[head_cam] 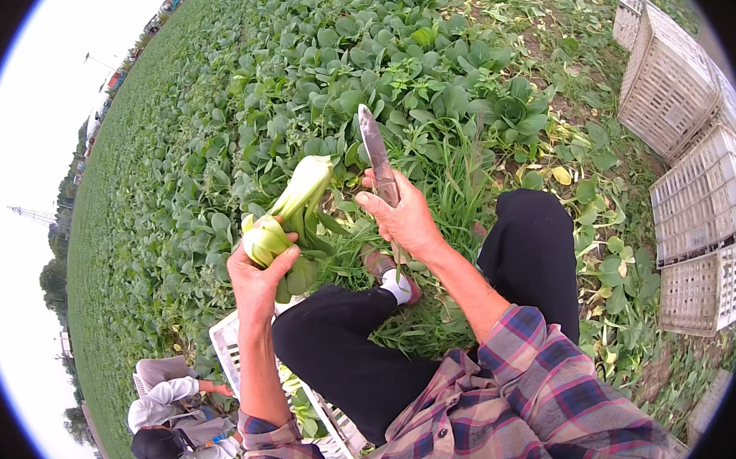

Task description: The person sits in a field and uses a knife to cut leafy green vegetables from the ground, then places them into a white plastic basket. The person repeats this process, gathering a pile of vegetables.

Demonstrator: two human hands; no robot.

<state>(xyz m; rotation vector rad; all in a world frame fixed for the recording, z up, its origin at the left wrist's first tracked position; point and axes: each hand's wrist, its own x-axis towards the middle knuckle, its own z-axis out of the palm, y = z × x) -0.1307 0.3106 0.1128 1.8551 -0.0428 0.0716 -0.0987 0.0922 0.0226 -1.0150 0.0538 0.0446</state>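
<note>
Two heads of bok choy [304, 187] are gripped in my left hand [261, 267], their pale bases up and out and the green leaves hanging beneath. To the right, my right hand [404, 216] is closed around the handle of a worn knife [376, 142]. Its blade points up and away, apart from the bok choy. Below and beyond both hands grow dense green leafy plants [329, 54] and tall grass [468, 172].
A white plastic crate [227, 341] holding greens lies beside my left leg. Several stacked plastic crates [703, 202] stand at the right. Cut leaves [621, 266] litter the soil. Another person [182, 415] in a dark cap crouches at the lower left.
</note>
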